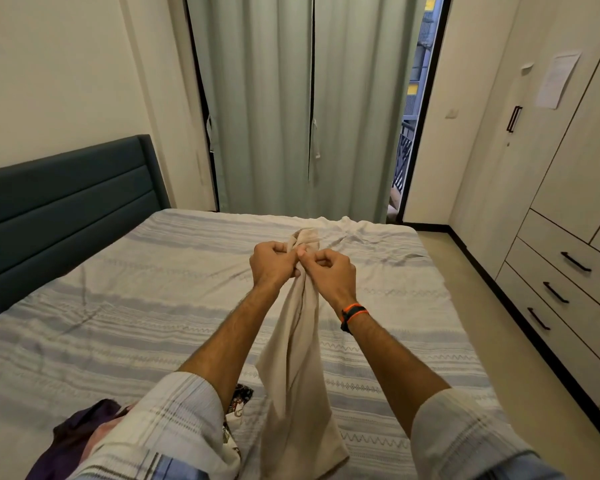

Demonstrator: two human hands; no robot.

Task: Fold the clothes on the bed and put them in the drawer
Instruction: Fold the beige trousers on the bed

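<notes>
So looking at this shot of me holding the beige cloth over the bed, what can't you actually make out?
- Beige garment: bunched in the grip of the left hand and right hand, so its type is unclear; the bottom edge cuts its hem.
- Dark purple clothes: partly hidden by the left sleeve in the head view.
- Patterned item: mostly covered by the forearm.
- Paper on the wardrobe: text too small.

The sheet of paper [557,79] on the wardrobe door [520,174] is unreadable

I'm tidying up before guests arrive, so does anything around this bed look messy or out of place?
Yes. The bed sheet is rumpled at the far corner, and unfolded clothes lie heaped at the near left edge. The curtain leaves a gap on the right.
</notes>
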